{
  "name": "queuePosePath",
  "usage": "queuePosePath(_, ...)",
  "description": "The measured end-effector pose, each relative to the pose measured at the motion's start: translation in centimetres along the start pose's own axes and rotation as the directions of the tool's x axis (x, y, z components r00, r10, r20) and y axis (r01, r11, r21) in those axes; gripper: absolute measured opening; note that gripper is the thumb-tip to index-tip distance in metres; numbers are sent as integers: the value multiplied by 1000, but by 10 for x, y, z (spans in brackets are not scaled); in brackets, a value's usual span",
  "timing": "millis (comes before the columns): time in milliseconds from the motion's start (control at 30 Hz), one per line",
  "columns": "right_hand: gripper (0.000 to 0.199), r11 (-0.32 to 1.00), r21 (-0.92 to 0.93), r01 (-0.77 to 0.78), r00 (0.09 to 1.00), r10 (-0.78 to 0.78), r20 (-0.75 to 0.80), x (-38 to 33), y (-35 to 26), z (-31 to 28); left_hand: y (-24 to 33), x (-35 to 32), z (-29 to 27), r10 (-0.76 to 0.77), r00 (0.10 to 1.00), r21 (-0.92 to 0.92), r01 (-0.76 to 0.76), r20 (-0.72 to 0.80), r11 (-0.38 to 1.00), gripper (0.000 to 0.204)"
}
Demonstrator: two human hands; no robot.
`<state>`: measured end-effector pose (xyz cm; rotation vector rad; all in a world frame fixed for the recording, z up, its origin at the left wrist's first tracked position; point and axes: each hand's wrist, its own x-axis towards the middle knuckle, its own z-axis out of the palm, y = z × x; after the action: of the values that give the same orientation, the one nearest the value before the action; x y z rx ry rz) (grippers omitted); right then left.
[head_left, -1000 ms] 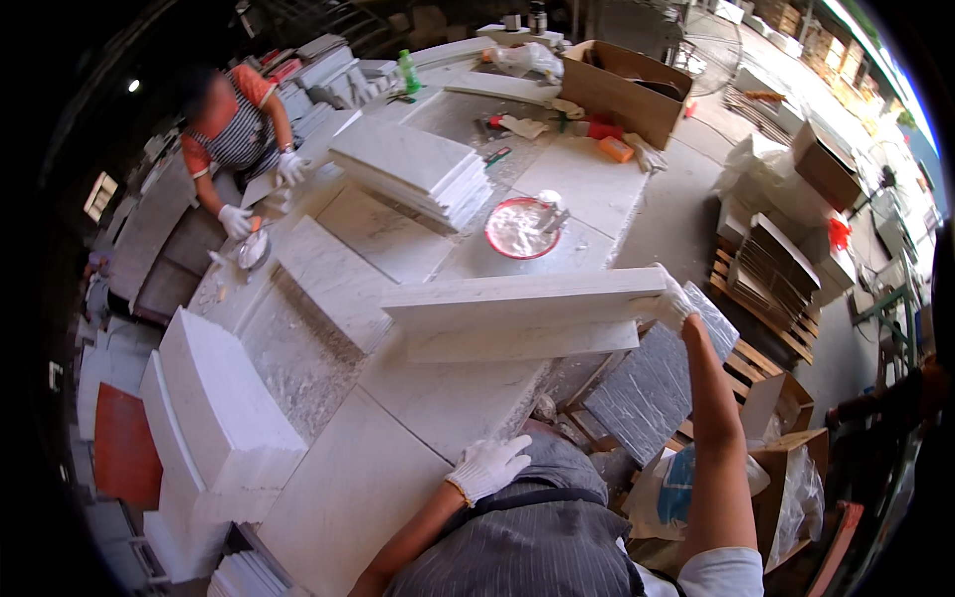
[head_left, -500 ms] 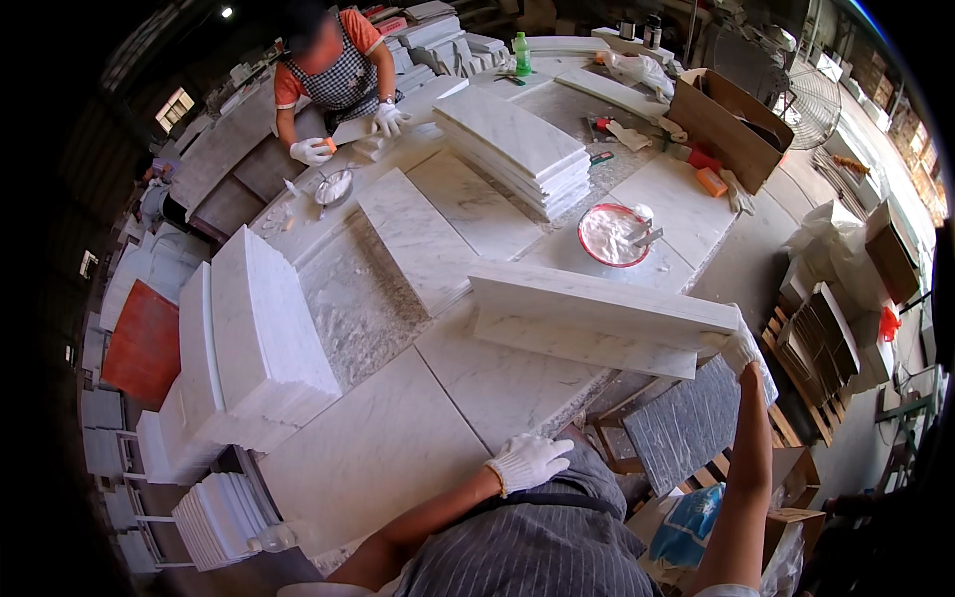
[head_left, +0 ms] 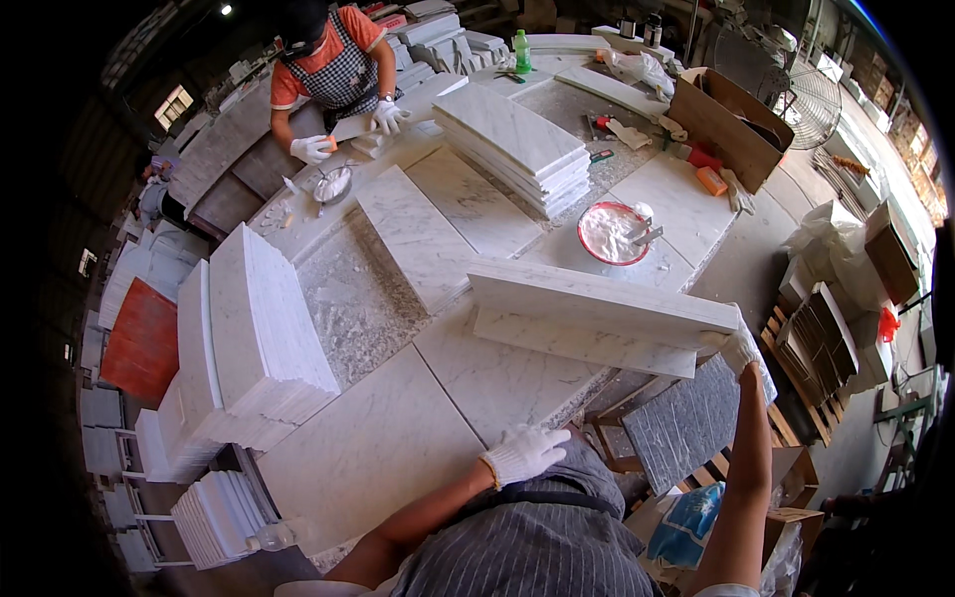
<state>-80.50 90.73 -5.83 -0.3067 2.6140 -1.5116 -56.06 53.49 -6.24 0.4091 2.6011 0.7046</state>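
A long white marble slab [head_left: 597,313] stands tilted on its edge above the worktable [head_left: 368,298]. My right hand [head_left: 741,348], in a white glove, grips the slab's right end. My left hand [head_left: 522,453], also gloved, hovers near the table's front edge with fingers loosely curled and nothing in it, a little below the slab's left part. Flat marble tiles [head_left: 438,234] lie on the table beyond the slab.
A stack of marble tiles [head_left: 512,144] and a red bowl of white paste [head_left: 617,234] sit further back. Upright tiles [head_left: 254,338] lean at the left. Another person [head_left: 333,85] works at the far side. A cardboard box [head_left: 731,114] and dark slabs [head_left: 686,423] stand right.
The view has swung left and downward. My right hand keeps hold of the slab's right end, and my left hand stays near the table's front edge.
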Motion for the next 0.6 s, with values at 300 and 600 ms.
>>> queuePosePath(300,53,994,57,-90,996,88,30,-7,-17,-3,-51,42,-124,57,621,218,188,-782,958,53)
queuePosePath(600,46,999,-41,-25,1000,25,3,-5,-19,-1,-73,79,-168,114,681,435,320,-723,841,51)
